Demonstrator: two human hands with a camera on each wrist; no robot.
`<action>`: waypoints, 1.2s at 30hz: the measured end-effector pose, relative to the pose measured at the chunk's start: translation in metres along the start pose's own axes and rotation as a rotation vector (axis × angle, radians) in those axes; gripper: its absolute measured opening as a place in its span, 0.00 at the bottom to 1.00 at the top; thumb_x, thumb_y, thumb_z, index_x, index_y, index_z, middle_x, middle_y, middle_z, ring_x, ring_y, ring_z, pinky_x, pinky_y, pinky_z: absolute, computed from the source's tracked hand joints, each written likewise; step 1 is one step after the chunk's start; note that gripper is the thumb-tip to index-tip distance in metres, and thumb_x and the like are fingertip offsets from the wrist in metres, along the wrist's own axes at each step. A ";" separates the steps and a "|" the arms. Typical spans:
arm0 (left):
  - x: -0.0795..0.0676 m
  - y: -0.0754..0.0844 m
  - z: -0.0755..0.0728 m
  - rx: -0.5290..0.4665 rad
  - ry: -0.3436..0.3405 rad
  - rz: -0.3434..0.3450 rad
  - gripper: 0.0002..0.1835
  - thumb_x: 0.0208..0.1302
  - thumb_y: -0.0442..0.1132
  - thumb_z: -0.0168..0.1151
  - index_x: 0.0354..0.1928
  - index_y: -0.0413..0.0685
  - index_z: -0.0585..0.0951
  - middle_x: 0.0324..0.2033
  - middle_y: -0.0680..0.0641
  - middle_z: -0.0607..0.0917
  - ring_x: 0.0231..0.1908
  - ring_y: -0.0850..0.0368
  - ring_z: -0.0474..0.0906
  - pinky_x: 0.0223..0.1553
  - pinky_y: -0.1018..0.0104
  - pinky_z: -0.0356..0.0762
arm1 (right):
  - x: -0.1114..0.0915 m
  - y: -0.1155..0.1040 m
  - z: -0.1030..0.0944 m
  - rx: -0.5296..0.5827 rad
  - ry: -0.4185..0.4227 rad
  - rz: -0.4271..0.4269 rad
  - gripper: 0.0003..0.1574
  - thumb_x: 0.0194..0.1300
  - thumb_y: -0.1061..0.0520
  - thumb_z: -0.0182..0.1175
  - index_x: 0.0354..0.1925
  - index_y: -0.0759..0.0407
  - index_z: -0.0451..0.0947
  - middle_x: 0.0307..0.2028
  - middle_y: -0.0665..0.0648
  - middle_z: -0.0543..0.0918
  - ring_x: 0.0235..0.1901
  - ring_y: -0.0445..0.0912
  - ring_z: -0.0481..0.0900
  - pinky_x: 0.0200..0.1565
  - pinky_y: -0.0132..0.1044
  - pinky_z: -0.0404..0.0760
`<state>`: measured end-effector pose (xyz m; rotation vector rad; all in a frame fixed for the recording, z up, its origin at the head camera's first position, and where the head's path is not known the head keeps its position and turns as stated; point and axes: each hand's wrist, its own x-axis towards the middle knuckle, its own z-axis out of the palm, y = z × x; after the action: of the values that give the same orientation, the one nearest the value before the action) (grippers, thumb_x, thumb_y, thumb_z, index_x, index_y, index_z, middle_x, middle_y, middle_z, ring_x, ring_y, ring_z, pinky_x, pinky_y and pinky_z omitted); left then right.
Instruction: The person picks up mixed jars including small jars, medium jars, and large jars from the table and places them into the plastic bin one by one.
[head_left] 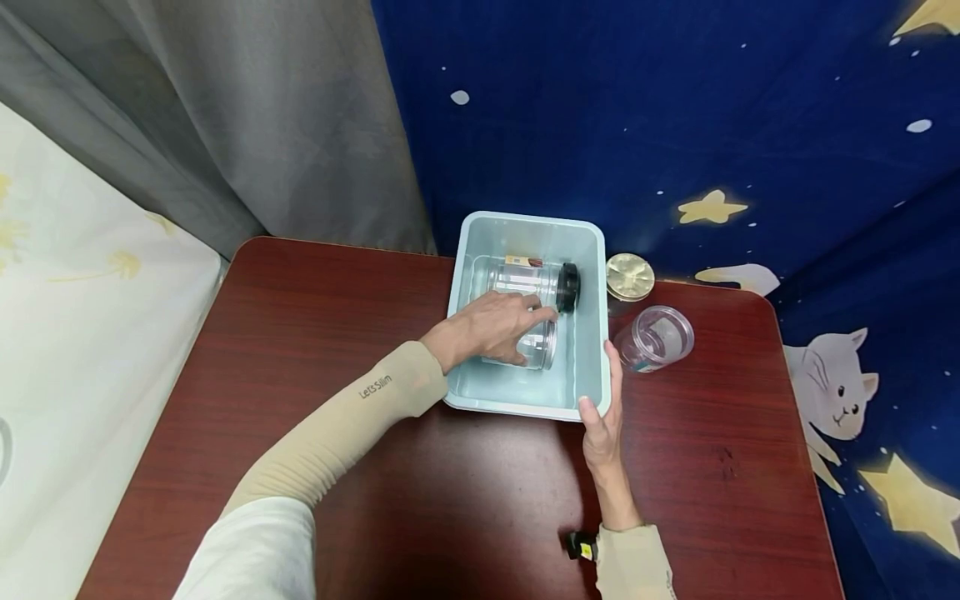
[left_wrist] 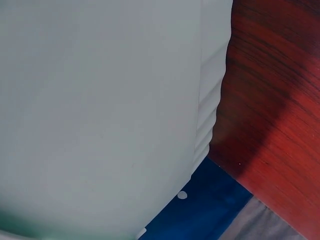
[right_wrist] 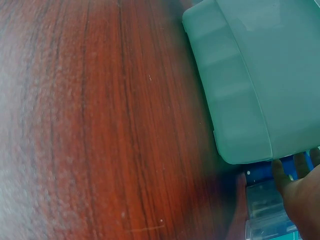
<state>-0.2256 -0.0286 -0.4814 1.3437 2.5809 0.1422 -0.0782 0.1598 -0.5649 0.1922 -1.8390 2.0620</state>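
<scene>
A light blue plastic bin (head_left: 573,392) stands near the table's back edge. Inside, a clear jar (head_left: 540,348) lies on its side, and my left hand (head_left: 495,325) grips it from above, thumb on the near side and fingers across the far side. Behind it lies another clear jar (head_left: 510,279) with a black lid (head_left: 568,287), partly covered by that hand. My right hand (head_left: 606,425) holds the bin's near right corner, thumb over the rim and fingers along the outer wall. In the right wrist view, the fingers of the right hand (right_wrist: 302,197) lie against the bin (right_wrist: 280,85).
Right of the bin, an uncapped clear jar (head_left: 660,337) stands close to the right hand's fingertips. Behind it is a gold lid (head_left: 630,277). The brown table (head_left: 315,333) meets a blue star-patterned curtain (head_left: 570,108) and a grey curtain (head_left: 300,125) at the back.
</scene>
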 end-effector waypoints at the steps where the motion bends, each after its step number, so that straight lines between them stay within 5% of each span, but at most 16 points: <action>1: 0.000 0.000 0.000 0.011 0.003 0.002 0.43 0.51 0.60 0.75 0.68 0.61 0.69 0.57 0.49 0.78 0.44 0.56 0.80 0.44 0.55 0.80 | 0.000 0.000 0.000 0.001 0.001 -0.001 0.49 0.60 0.55 0.54 0.77 0.61 0.52 0.71 0.65 0.62 0.65 0.55 0.63 0.64 0.37 0.61; 24: -0.001 -0.001 -0.002 0.005 0.044 0.023 0.37 0.53 0.63 0.72 0.63 0.62 0.75 0.59 0.51 0.77 0.49 0.55 0.79 0.46 0.56 0.79 | 0.001 0.001 0.002 0.029 0.007 -0.024 0.50 0.61 0.50 0.58 0.76 0.63 0.52 0.69 0.65 0.64 0.63 0.54 0.65 0.63 0.37 0.62; 36: -0.007 -0.003 -0.014 0.029 0.107 0.007 0.35 0.56 0.66 0.67 0.64 0.61 0.76 0.59 0.52 0.77 0.54 0.54 0.78 0.49 0.53 0.77 | 0.004 -0.001 -0.017 -0.135 -0.130 -0.058 0.56 0.63 0.37 0.58 0.78 0.60 0.49 0.73 0.64 0.58 0.66 0.53 0.61 0.64 0.37 0.57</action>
<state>-0.2272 -0.0355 -0.4668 1.3913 2.6765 0.1829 -0.0789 0.1772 -0.5654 0.3474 -2.0163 1.9190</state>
